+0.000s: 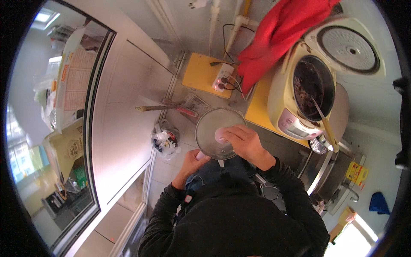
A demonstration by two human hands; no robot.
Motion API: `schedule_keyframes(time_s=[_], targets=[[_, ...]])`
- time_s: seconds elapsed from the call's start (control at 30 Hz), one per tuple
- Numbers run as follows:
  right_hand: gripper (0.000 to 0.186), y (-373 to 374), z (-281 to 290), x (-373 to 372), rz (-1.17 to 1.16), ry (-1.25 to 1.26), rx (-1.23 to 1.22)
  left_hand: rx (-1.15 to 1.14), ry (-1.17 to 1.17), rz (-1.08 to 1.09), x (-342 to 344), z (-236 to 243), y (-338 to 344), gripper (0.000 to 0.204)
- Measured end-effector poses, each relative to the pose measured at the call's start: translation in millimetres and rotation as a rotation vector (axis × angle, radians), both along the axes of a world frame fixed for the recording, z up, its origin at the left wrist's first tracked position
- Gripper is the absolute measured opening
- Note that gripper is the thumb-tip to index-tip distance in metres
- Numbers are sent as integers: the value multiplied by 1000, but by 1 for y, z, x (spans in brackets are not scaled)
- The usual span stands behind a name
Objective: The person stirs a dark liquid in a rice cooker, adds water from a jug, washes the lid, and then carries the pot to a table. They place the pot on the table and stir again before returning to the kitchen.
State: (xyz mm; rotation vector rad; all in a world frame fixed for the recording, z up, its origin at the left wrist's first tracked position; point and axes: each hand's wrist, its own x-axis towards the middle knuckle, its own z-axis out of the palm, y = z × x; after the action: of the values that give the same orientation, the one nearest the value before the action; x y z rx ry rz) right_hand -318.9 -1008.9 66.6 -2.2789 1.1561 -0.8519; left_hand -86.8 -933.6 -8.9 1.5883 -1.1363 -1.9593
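Already the round glass lid [218, 130] is off the open rice cooker [306, 92] at upper right and held mid-frame. The right hand [244, 143] is clamped on its pink knob [220, 136], and the left hand [192, 160] closes on a pale handle at its lower rim. Dark contents and a spoon [325, 124] stay in the pot, which remains uncovered.

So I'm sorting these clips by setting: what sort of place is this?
Most likely a small home kitchen or utility corner. An open rice cooker with dark food and a spoon stands on a counter, both hands hold a round glass pot lid, and pipes run up the wall above a power strip.
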Motion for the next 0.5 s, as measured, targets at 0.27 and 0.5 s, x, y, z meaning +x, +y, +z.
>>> schedule_keyframes(time_s=[0.27,0.5], targets=[[31,-38,-24,44,10,-27,71,17,-54,74,22,-30,-22,32],[26,-93,-40,66,-95,102,-24,-24,-10,174,40,-85,-61,33]])
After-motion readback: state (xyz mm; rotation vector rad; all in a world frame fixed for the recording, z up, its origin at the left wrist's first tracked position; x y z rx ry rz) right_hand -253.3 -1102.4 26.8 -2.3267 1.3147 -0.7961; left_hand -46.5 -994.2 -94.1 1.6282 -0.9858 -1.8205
